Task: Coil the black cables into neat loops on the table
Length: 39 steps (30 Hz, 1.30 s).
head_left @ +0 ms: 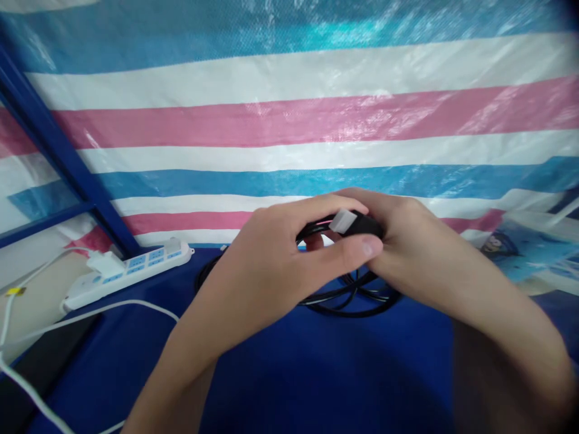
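Note:
A coiled black cable (353, 306) is held up between my two hands over the blue table surface. Its black plug (366, 225) ends in a flat, pale tip that looks like a translucent cap, and it points left. My left hand (275, 259) curls around the coil from the left, with the thumb reaching across just below the plug. On the other side, my right hand (400, 238) is closed about the plug and the cable beside it. Most of its fingers are hidden behind the cable and my left hand. Loops hang below both hands.
At the left, a white power strip (136, 271) has a white charger (106, 263) plugged in, with white cords (131, 302) crossing the table (325, 374). A dark flat object (54, 361) lies at lower left. Striped plastic sheeting (294, 120) hangs behind. A clear bag or container (534, 247) stands at right.

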Each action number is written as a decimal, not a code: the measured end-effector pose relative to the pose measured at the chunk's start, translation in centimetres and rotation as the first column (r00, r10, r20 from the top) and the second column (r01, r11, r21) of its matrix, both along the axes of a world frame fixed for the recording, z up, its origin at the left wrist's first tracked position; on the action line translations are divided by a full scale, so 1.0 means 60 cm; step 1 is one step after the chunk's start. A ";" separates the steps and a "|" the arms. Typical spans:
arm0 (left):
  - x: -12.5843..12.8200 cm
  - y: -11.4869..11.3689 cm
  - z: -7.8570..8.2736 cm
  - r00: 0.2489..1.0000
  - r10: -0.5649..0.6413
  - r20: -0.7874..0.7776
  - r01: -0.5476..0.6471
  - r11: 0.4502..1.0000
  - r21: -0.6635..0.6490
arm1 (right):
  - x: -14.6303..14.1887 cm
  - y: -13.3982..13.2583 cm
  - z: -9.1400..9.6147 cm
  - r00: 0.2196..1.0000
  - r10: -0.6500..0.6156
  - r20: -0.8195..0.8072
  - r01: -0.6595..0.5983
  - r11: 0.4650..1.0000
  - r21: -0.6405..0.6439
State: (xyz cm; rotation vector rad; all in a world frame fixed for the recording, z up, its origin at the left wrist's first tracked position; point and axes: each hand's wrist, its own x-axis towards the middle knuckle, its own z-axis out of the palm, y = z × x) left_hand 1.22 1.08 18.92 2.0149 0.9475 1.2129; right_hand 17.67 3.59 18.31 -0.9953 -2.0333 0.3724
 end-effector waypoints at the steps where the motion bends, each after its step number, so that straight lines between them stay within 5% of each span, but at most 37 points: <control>1: 0.003 0.000 0.001 0.999 0.014 0.041 -0.014 1.000 0.012 | -0.001 -0.002 -0.001 0.999 -0.032 0.018 0.032 0.999 0.024; 7: 0.006 -0.003 0.011 0.969 -0.016 0.247 0.038 0.996 -0.085 | 0.007 -0.007 0.004 0.990 0.051 -0.129 -0.053 0.998 -0.013; 13: 0.001 0.015 0.006 0.773 -0.015 0.634 0.053 0.998 -0.041 | 0.019 0.001 0.007 0.886 0.165 -0.434 -0.158 0.986 0.052; 16: -0.012 0.018 0.004 0.865 -0.058 0.498 0.155 0.976 -0.155 | 0.025 0.002 0.012 0.974 0.094 -0.204 -0.075 0.992 0.097; 19: -0.017 0.018 -0.005 0.967 -0.205 0.149 0.243 0.918 -0.314 | 0.025 0.001 0.014 0.984 0.104 0.144 -0.122 0.986 0.118; 22: -0.009 0.020 -0.018 0.980 -0.156 -0.125 0.120 0.959 -0.257 | 0.014 0.000 0.008 0.935 0.014 0.353 -0.074 0.985 0.157; 26: -0.005 0.029 -0.020 0.988 0.033 -0.150 -0.049 0.993 -0.103 | -0.004 0.002 -0.002 0.970 -0.088 0.227 0.028 0.967 0.255; 30: -0.024 0.034 -0.007 0.986 0.110 0.126 -0.086 0.979 -0.185 | -0.001 0.020 -0.007 0.991 0.007 -0.137 0.023 0.975 0.221; 32: -0.033 0.034 -0.002 0.977 0.122 0.176 -0.077 0.968 -0.240 | 0.004 0.030 -0.008 0.980 0.031 -0.195 0.018 0.970 0.243; 37: -0.033 0.019 0.004 0.996 -0.036 -0.083 0.001 0.922 -0.387 | 0.007 0.025 -0.003 0.980 0.167 0.107 -0.189 0.953 0.237; 39: -0.028 0.012 0.007 0.995 -0.079 -0.068 0.042 0.903 -0.428 | 0.000 0.013 -0.001 0.961 0.205 0.184 -0.242 0.948 0.209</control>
